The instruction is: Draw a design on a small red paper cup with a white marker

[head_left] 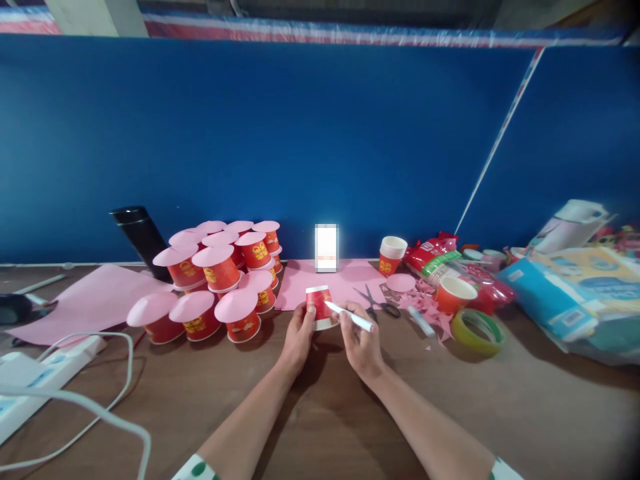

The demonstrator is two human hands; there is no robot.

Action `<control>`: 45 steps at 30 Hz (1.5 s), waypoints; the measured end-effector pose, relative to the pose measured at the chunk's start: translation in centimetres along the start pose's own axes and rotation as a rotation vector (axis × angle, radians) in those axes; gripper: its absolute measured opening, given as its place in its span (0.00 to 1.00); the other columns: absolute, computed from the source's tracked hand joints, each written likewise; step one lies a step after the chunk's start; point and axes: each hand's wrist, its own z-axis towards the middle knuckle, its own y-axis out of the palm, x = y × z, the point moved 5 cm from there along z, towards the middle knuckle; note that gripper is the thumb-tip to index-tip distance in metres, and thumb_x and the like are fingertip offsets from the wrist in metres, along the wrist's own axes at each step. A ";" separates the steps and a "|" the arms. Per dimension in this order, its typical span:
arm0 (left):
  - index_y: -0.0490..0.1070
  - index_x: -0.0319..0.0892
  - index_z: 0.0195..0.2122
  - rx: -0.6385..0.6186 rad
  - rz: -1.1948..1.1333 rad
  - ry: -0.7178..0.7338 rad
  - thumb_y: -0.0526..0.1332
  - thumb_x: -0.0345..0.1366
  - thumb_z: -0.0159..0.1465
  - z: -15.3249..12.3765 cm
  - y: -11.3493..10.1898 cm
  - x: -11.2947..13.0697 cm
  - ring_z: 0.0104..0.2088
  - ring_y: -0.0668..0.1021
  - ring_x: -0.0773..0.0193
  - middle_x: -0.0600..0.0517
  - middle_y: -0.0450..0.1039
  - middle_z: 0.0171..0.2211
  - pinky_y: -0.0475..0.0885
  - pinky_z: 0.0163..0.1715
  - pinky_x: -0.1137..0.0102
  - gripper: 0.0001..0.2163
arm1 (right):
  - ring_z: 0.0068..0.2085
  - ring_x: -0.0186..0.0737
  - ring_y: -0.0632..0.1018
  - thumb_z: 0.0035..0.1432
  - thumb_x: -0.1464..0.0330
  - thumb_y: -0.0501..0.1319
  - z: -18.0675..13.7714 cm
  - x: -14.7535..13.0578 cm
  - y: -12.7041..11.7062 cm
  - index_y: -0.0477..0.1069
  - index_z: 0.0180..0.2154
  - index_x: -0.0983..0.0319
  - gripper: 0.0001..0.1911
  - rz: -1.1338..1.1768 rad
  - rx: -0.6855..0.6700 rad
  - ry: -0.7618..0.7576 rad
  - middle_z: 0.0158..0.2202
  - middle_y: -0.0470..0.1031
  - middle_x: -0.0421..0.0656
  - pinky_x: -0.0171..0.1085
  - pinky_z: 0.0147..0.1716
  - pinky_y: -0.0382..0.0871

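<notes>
My left hand (299, 333) grips a red paper cup (320, 305) by its left side, above the brown table. The cup's narrow base faces up and its white rim points down toward me. In my right hand (364, 340) is a white marker pen (354, 316), its tip at the cup's red wall. Whether the tip touches the wall I cannot tell. Behind the cup lies a sheet of pink paper (295, 283). Black-handled scissors (375, 305) rest to the right, near my right hand.
At left stand several red cups topped with pink paper cones (237, 305), beside a black flask (140, 233) and a white cable (100, 400). At right are stacked cups (391, 253), pink scraps (430, 305), a tape roll (477, 332) and a blue package (545, 287).
</notes>
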 end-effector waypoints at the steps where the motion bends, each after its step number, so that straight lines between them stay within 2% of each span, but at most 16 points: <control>1: 0.72 0.41 0.41 0.002 -0.003 0.002 0.66 0.45 0.54 0.0 0.0 0.0 0.40 0.77 0.57 0.47 0.76 0.38 0.70 0.43 0.67 0.17 | 0.34 0.39 0.76 0.65 0.67 0.51 0.0 0.0 0.0 0.70 0.40 0.61 0.10 -0.002 0.000 -0.003 0.35 0.74 0.45 0.36 0.36 0.72; 11: 0.72 0.41 0.41 0.024 -0.012 -0.025 0.66 0.44 0.53 -0.1 0.1 0.0 0.38 0.77 0.57 0.48 0.77 0.35 0.71 0.39 0.68 0.17 | 0.34 0.39 0.77 0.64 0.66 0.52 -0.3 0.7 0.2 0.70 0.42 0.61 0.10 0.009 -0.002 0.015 0.36 0.75 0.46 0.37 0.37 0.74; 19: 0.72 0.42 0.42 0.009 0.068 -0.022 0.65 0.46 0.53 0.0 -0.1 -0.1 0.35 0.77 0.59 0.50 0.76 0.33 0.71 0.36 0.69 0.19 | 0.34 0.39 0.77 0.64 0.66 0.52 -0.2 0.5 0.1 0.69 0.42 0.61 0.10 0.005 -0.010 0.015 0.36 0.75 0.46 0.37 0.37 0.73; 31: 0.72 0.42 0.42 -0.023 0.168 0.050 0.62 0.47 0.57 0.0 0.1 0.3 0.41 0.76 0.59 0.48 0.76 0.40 0.68 0.44 0.69 0.17 | 0.35 0.39 0.77 0.64 0.67 0.52 -0.1 0.3 0.0 0.69 0.42 0.61 0.09 -0.021 -0.005 -0.001 0.36 0.74 0.46 0.36 0.37 0.73; 37: 0.71 0.40 0.45 -0.038 0.241 0.051 0.60 0.49 0.58 -0.2 0.1 0.6 0.42 0.75 0.58 0.47 0.75 0.42 0.68 0.45 0.67 0.20 | 0.37 0.39 0.77 0.64 0.68 0.52 -0.2 0.4 0.0 0.69 0.42 0.61 0.09 -0.016 -0.006 0.002 0.38 0.74 0.47 0.36 0.38 0.73; 45: 0.69 0.40 0.45 -0.049 0.279 0.063 0.58 0.51 0.59 -0.1 0.2 0.5 0.41 0.76 0.58 0.47 0.75 0.42 0.69 0.43 0.66 0.21 | 0.35 0.38 0.77 0.64 0.68 0.52 -0.1 0.3 0.0 0.69 0.42 0.61 0.09 -0.021 -0.005 -0.006 0.36 0.74 0.45 0.35 0.37 0.73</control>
